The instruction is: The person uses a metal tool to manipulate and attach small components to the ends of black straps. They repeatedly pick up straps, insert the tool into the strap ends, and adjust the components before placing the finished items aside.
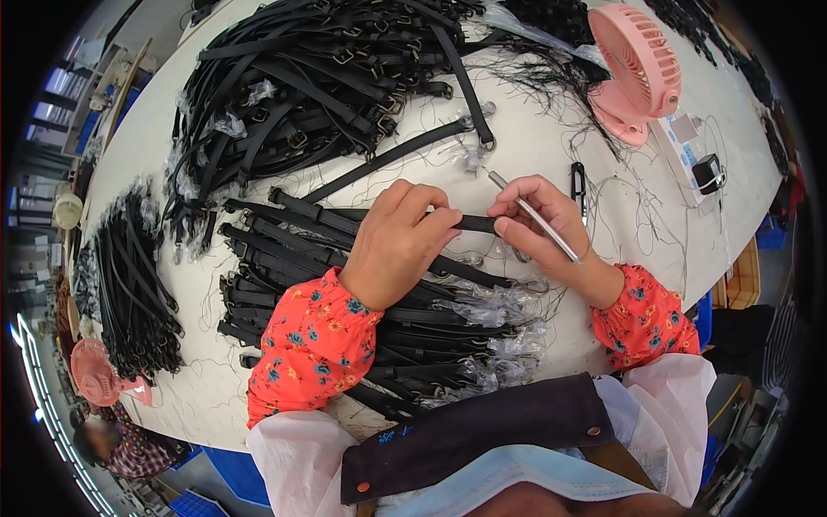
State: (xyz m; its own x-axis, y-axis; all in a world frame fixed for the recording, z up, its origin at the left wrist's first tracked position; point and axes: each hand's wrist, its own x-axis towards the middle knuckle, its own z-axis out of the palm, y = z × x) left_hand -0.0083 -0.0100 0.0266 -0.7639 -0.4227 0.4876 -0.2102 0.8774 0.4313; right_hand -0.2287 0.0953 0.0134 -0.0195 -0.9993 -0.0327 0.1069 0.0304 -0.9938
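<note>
Between my two hands a narrow black strap (pixel 475 224) is stretched level. My left hand (pixel 392 250) pinches it with thumb and fingers. My right hand (pixel 551 231) is closed round a slim silver pen-shaped rod (pixel 536 215), and its thumb and fingertip also grip the strap's right end. Beneath my hands lies a row of black belts (pixel 413 336) with metal buckles, their right ends wrapped in clear plastic film (pixel 508 314). My left palm hides part of the held strap and some belts.
A large heap of black belts (pixel 293 103) covers the far table, with another bundle (pixel 133 293) at left. Pink fans stand far right (pixel 636 69) and near left (pixel 99 370). A black-handled tool (pixel 578 185), white box (pixel 680 155) and loose threads lie right. Another person (pixel 129 439) sits lower left.
</note>
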